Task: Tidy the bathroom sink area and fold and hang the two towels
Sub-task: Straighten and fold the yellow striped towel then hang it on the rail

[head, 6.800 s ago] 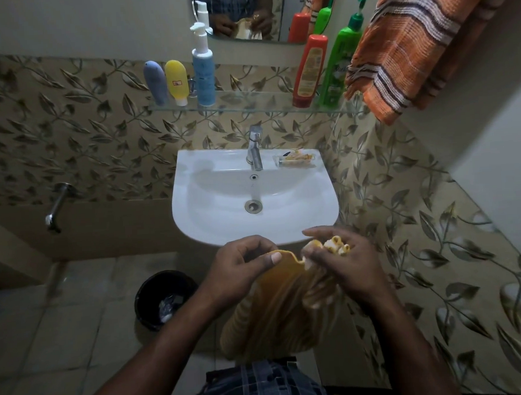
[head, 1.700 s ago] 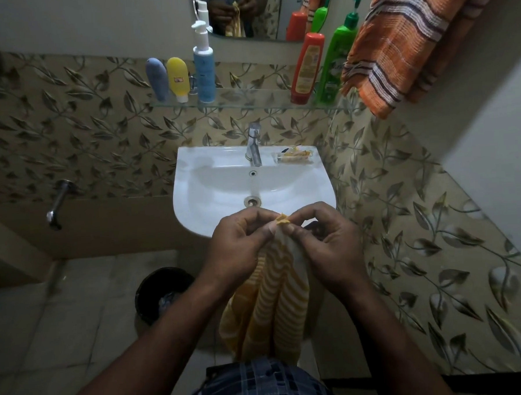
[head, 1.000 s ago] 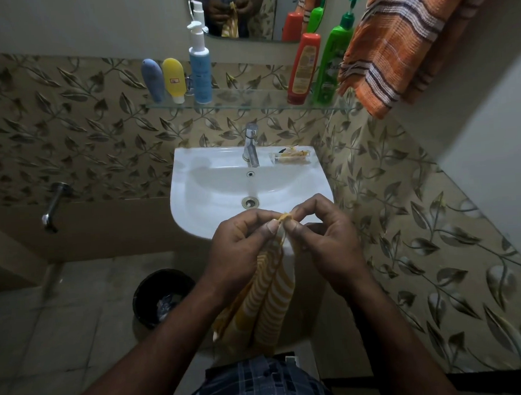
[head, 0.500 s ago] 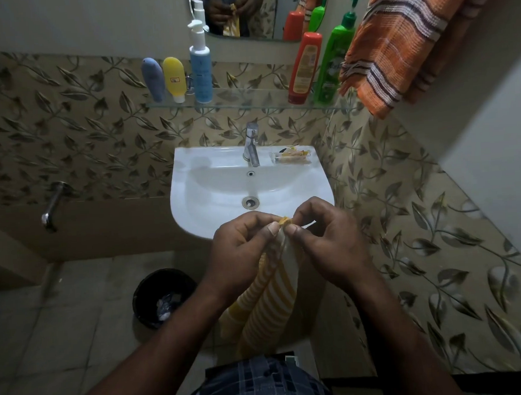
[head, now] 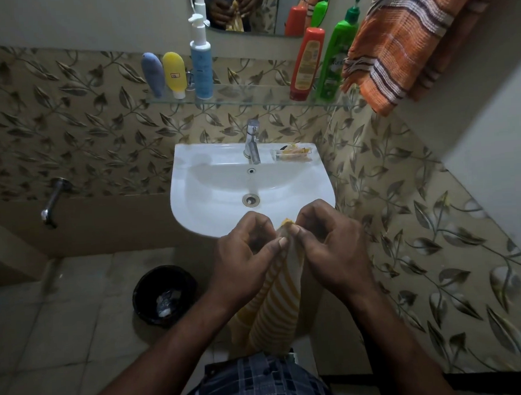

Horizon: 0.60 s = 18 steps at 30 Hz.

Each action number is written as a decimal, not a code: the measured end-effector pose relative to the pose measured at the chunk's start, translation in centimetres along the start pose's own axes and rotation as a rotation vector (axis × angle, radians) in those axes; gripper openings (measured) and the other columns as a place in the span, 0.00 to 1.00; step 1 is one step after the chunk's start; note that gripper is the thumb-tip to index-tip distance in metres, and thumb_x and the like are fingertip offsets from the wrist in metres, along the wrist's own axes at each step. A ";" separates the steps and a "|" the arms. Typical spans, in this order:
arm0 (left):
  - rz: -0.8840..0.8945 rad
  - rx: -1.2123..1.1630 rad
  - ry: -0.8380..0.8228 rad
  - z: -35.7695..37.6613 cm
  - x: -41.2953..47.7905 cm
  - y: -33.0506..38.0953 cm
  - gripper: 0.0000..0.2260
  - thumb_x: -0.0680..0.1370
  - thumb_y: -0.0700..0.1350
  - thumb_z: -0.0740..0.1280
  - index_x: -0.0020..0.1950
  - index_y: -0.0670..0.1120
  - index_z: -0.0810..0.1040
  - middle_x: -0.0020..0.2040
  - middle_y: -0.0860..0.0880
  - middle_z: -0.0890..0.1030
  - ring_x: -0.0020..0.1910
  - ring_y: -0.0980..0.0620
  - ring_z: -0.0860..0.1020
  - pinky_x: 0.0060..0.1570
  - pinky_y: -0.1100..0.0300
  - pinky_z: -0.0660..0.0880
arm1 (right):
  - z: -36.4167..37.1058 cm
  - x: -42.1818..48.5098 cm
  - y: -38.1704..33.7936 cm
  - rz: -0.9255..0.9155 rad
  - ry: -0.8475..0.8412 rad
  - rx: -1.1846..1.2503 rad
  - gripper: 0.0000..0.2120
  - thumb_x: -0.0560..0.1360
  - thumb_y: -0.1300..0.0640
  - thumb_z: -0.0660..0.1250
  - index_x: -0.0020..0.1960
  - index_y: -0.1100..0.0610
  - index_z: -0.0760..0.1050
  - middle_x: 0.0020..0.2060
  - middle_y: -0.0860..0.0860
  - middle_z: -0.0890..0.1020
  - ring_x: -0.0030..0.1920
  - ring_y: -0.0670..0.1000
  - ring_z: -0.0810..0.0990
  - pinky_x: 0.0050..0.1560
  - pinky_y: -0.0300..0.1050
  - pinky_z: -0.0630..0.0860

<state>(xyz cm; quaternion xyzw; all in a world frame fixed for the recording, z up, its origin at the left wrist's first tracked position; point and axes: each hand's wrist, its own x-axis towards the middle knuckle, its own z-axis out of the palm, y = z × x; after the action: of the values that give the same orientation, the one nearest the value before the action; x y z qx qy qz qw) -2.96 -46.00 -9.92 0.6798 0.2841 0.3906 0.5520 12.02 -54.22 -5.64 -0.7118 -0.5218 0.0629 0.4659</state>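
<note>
A small bathroom with leafy walls has a white sink (head: 191, 158) in the middle. Below the sink to the left sits a black bin (head: 164, 294). Just in front of the sink the left hand (head: 241, 258) pinches the top of a yellow striped towel (head: 277, 311), and the right hand (head: 331, 248) pinches it too. If one pinch slips, the corners could part and the fold would go crooked. The towel hangs down long, narrow and soft. Up right of the sink hangs an orange striped towel (head: 402, 39).

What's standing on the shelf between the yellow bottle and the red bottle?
In the head view, a blue pump bottle stands between the yellow bottle and the red bottle, close beside the yellow one.
</note>
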 end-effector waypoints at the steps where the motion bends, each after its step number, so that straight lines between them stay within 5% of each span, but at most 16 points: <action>1: 0.001 -0.005 -0.012 0.0 0.0 -0.2 0.06 0.80 0.44 0.75 0.51 0.51 0.79 0.45 0.53 0.85 0.47 0.54 0.87 0.44 0.59 0.83 | 0.0 -0.1 0.1 0.003 0.002 0.019 0.08 0.76 0.59 0.74 0.42 0.50 0.77 0.35 0.44 0.80 0.37 0.46 0.81 0.35 0.34 0.73; 9: -0.036 -0.055 -0.102 0.2 -0.7 -0.7 0.01 0.80 0.49 0.73 0.49 0.53 0.83 0.43 0.51 0.84 0.44 0.51 0.85 0.45 0.46 0.84 | 0.3 -0.6 0.2 0.008 0.009 0.133 0.06 0.77 0.60 0.73 0.44 0.52 0.78 0.36 0.45 0.81 0.37 0.49 0.83 0.36 0.41 0.79; 14: -0.187 -0.141 0.027 0.2 -0.5 -1.1 0.12 0.73 0.57 0.76 0.42 0.49 0.84 0.41 0.46 0.86 0.43 0.46 0.86 0.47 0.44 0.84 | 0.1 -1.0 0.7 -0.003 0.019 0.124 0.07 0.77 0.61 0.74 0.44 0.53 0.77 0.36 0.45 0.80 0.36 0.46 0.81 0.36 0.36 0.75; 18: -0.261 -0.183 0.084 0.1 -0.6 -1.9 0.14 0.70 0.58 0.77 0.41 0.48 0.83 0.41 0.44 0.87 0.42 0.46 0.86 0.48 0.42 0.84 | 0.4 -1.3 1.2 0.008 -0.027 0.076 0.10 0.77 0.63 0.74 0.44 0.51 0.76 0.36 0.45 0.80 0.37 0.47 0.81 0.35 0.43 0.77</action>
<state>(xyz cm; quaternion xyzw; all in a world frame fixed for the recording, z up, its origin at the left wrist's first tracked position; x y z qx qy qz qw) -3.09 -46.09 -11.90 0.5670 0.3559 0.3680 0.6453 12.06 -55.06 -7.27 -0.6949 -0.5223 0.0942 0.4853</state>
